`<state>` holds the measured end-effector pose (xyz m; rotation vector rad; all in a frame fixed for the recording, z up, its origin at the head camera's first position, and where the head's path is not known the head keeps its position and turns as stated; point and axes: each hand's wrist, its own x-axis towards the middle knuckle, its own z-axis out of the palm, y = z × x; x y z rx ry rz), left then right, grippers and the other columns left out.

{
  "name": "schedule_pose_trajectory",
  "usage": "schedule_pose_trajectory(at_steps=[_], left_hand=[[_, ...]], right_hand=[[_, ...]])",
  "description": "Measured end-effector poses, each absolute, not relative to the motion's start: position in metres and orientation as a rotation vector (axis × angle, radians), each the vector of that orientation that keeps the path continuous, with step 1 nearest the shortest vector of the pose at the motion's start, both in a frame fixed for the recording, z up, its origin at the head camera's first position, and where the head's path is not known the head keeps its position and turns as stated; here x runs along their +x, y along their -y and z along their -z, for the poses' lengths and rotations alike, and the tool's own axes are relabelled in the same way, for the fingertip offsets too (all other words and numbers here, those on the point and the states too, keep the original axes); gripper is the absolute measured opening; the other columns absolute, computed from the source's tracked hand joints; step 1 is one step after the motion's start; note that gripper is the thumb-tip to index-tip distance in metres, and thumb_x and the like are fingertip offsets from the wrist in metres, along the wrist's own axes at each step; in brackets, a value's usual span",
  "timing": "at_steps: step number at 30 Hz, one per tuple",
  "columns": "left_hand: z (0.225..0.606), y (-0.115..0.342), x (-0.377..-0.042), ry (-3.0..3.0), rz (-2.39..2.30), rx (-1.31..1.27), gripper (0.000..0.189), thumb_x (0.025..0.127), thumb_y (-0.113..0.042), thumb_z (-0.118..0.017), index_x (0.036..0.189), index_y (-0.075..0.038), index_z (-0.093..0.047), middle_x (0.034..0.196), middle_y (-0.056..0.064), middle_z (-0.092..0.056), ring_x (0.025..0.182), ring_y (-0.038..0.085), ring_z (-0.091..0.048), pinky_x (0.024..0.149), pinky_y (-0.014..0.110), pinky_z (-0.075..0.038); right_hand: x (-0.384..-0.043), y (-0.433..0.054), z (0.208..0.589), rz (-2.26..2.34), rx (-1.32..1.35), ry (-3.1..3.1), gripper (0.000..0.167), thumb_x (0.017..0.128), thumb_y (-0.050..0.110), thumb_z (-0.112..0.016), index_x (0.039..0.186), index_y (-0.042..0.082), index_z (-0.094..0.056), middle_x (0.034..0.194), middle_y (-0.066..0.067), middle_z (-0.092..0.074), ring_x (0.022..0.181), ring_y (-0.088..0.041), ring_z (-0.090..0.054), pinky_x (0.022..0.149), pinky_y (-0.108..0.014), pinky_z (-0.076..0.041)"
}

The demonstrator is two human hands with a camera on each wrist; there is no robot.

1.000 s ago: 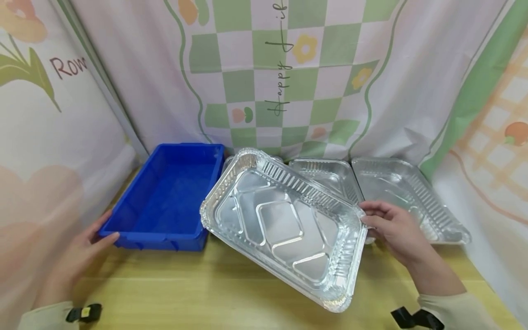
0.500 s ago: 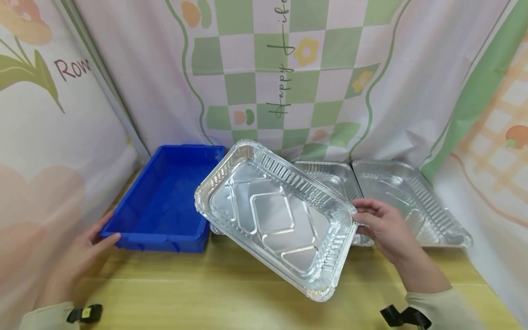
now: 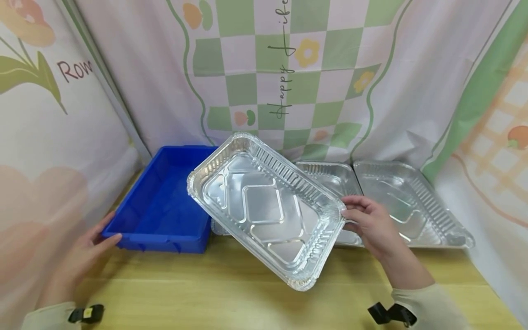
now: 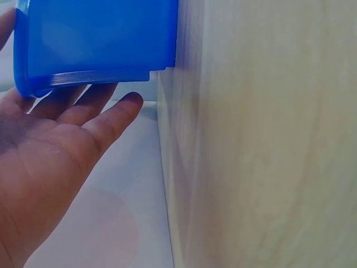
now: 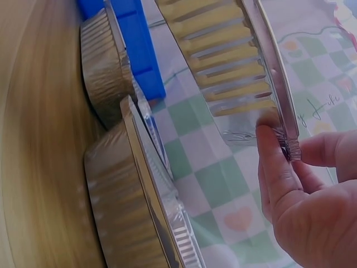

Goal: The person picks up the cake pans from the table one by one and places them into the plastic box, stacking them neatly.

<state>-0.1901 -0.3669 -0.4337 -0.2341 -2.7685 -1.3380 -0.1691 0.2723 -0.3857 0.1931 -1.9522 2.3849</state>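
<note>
The left hand (image 3: 80,254) is gripping the front left corner of the blue plastic bin (image 3: 161,244). Next, a rectangular aluminium foil tray (image 3: 264,201) is hanging tilted above the wooden table (image 3: 185,284); it is probably weighing little and creasing easily, its folded rim (image 5: 277,72) offering the firmest hold. At the tray's right end, the right hand (image 3: 371,224) is pinching that rim.

Four foil trays (image 3: 264,208), one blue bin (image 3: 162,211), two black wrist straps (image 3: 393,315)
</note>
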Motion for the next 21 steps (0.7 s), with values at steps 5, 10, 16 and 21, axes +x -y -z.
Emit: schedule_pose_trajectory(at_steps=[5, 10, 16, 21], left_hand=[[0.433, 0.367, -0.190, 2.772, 1.328, -0.229, 0.070, 0.101, -0.025, -0.057, 0.158, -0.019, -0.017, 0.153, 0.033, -0.017, 0.135, 0.054, -0.015, 0.109, 0.066, -0.007], [0.435, 0.366, -0.189, 2.771, 1.337, -0.210, 0.070, 0.101, -0.025, -0.057, 0.158, -0.020, -0.017, 0.154, 0.032, -0.018, 0.136, 0.051, -0.016, 0.114, 0.054, -0.008], [0.437, 0.367, -0.190, 2.746, 1.354, -0.221, 0.069, 0.101, -0.021, -0.057, 0.158, -0.016, -0.018, 0.154, 0.032, -0.019, 0.137, 0.049, -0.016, 0.114, 0.056, -0.007], [0.438, 0.368, -0.192, 2.753, 1.325, -0.221, 0.069, 0.101, -0.022, -0.058, 0.158, -0.016, -0.018, 0.153, 0.032, -0.019, 0.136, 0.050, -0.016, 0.112, 0.060, -0.008]], right_hand=[[-0.171, -0.263, 0.384, -2.406, 0.159, 1.926, 0.023, 0.089, -0.012, -0.061, 0.106, 0.004, -0.063, 0.089, -0.002, -0.060, 0.076, -0.011, -0.060, 0.070, -0.029, -0.057], [-0.175, -0.254, 0.384, -2.428, 0.154, 1.900, 0.024, 0.088, -0.013, -0.060, 0.107, 0.002, -0.062, 0.089, -0.004, -0.060, 0.077, -0.014, -0.062, 0.071, -0.032, -0.058], [-0.179, -0.243, 0.383, -2.429, 0.134, 1.908, 0.023, 0.089, -0.012, -0.059, 0.108, 0.001, -0.061, 0.088, -0.003, -0.057, 0.076, -0.013, -0.060, 0.072, -0.032, -0.058], [-0.182, -0.230, 0.382, -2.456, 0.111, 1.893, 0.024, 0.088, -0.013, -0.058, 0.110, -0.003, -0.057, 0.091, -0.008, -0.061, 0.080, -0.017, -0.064, 0.073, -0.034, -0.058]])
